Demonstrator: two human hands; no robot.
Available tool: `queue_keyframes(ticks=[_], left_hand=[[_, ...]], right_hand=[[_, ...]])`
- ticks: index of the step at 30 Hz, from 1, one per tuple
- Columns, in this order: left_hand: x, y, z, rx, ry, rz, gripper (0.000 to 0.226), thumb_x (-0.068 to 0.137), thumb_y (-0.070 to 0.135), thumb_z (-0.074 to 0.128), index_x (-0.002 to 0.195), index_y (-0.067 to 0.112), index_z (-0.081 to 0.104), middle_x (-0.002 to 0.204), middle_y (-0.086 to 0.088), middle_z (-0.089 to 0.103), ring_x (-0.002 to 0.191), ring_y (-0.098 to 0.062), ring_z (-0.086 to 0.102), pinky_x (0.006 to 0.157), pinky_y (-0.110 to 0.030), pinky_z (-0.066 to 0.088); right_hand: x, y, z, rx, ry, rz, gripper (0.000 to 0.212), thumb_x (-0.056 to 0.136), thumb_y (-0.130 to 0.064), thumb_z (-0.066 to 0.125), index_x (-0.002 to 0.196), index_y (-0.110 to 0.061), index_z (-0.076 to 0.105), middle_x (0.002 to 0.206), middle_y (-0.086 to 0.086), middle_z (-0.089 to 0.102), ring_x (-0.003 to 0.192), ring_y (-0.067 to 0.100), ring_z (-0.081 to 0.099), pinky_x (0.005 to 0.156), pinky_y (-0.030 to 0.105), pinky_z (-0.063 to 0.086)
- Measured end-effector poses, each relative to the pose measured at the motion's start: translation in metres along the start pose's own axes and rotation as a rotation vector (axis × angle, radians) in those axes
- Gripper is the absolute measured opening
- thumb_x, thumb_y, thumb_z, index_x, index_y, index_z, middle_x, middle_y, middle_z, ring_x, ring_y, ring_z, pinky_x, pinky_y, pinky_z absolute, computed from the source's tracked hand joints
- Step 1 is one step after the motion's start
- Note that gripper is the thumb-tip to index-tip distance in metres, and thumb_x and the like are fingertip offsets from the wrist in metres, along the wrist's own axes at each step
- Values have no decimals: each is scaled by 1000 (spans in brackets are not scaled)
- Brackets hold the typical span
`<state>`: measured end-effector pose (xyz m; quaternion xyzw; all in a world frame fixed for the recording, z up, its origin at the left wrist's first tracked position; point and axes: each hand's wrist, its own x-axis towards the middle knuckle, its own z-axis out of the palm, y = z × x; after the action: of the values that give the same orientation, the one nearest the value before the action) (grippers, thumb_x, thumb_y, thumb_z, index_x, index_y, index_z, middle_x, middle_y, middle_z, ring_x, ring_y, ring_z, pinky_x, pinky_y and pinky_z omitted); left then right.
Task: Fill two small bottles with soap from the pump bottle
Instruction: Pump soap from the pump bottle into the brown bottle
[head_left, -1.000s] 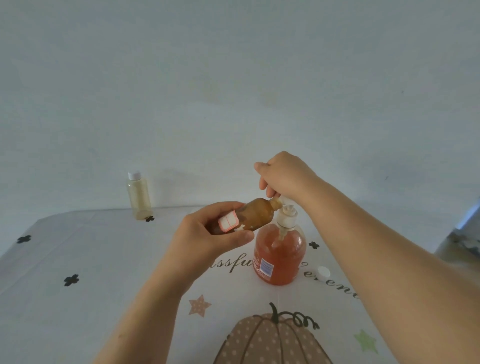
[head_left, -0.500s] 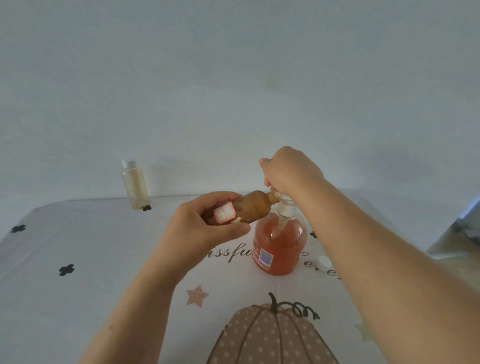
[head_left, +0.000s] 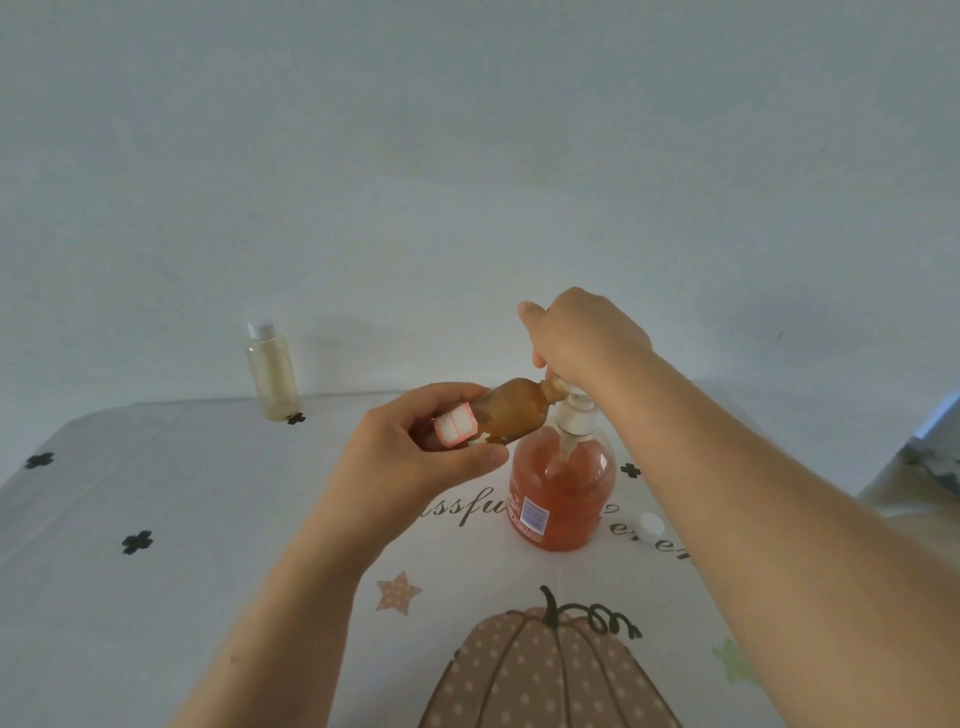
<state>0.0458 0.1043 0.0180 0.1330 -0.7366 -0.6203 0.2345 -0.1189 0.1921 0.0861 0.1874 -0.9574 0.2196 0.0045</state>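
Fingers of left hand still grip small bottle (right hand clasps pump bottle).

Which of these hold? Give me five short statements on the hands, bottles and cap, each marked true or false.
1. The left hand holds the brown bottle tilted, its neck at the pump bottle's spout. True.
2. The right hand lies flat on the table. False: it grips the pump bottle's top.
3. The clear bottle by the far table edge is capped. True.
4. The pump bottle lies on its side. False: it stands upright.
5. A loose white cap lies on the table beside the pump bottle. True.
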Motion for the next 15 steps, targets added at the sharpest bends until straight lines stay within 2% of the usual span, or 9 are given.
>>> queue_keyframes(ticks=[4, 8, 11, 13, 15], left_hand=[[1, -1, -2, 19, 2, -7, 42, 65, 9, 88, 94, 35, 75, 86, 7, 75, 76, -8, 70, 71, -19, 55], [1, -1, -2, 19, -3, 6, 42, 65, 8, 88, 95, 35, 75, 88, 6, 76, 80, -11, 71, 74, -22, 58], [0, 1, -1, 1, 3, 17, 42, 65, 10, 88, 89, 42, 75, 87, 8, 75, 77, -7, 69, 73, -21, 57], [-1, 2, 0, -3, -7, 29, 42, 66, 11, 88, 92, 41, 75, 89, 7, 75, 79, -7, 69, 74, -22, 57], [-1, 3, 0, -16, -18, 31, 41, 66, 11, 88, 95, 38, 75, 91, 4, 75, 82, -9, 69, 75, -22, 55]], right_hand=[[1, 1, 7, -28, 2, 22, 55, 105, -46, 29, 93, -10, 69, 82, 8, 73, 70, 26, 64, 61, 30, 41], [0, 3, 7, -6, 27, -2, 54, 105, -45, 30, 95, -10, 70, 84, 7, 73, 73, 26, 65, 62, 30, 42], [0, 2, -1, 65, 65, -20, 51, 103, -43, 32, 99, -11, 71, 88, 6, 74, 81, 27, 68, 74, 33, 51], [-2, 1, -8, 121, 61, -22, 51, 103, -41, 32, 98, -10, 73, 83, 4, 75, 81, 25, 68, 79, 34, 53], [-5, 1, -13, 159, 39, -34, 52, 104, -39, 33, 93, -10, 74, 73, 1, 74, 75, 22, 67, 76, 32, 51]])
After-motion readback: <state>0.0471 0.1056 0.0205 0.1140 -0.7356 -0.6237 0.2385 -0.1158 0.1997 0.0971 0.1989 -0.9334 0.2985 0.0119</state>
